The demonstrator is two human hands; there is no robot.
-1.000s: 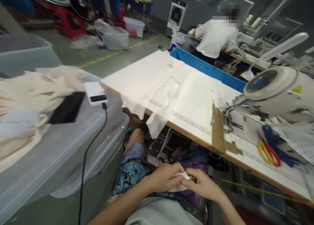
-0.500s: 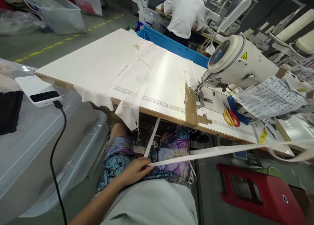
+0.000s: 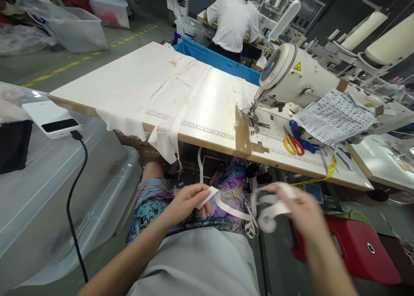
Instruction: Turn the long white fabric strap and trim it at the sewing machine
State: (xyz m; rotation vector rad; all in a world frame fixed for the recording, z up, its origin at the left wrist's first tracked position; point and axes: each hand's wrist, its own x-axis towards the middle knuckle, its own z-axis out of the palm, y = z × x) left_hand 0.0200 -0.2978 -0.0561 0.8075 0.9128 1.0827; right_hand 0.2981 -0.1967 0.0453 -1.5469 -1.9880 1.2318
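My left hand (image 3: 194,199) pinches a narrow white elastic band (image 3: 231,210) between thumb and fingers, above my lap. One stretch of the band runs up from there under the table edge; another droops toward the right. Blurred by motion, my right hand (image 3: 296,203) is closed on loose loops of the same band. More white loops hang beside my right thigh. Pale fabric pieces (image 3: 164,138) lie on the sewing table (image 3: 126,78) and hang over its front edge.
A sewing machine (image 3: 300,74) stands at the table's right, with scissors (image 3: 293,145) and a yellow tape measure (image 3: 331,166) nearby. A red stool (image 3: 362,244) is at lower right. Plastic bins (image 3: 93,192) flank me at left. Another person (image 3: 234,22) sits beyond the blue cloth bin (image 3: 220,61).
My right hand has come into view from the right with band loops in it. The band, stretched taut to the right before, now hangs slack. My left hand has risen slightly.
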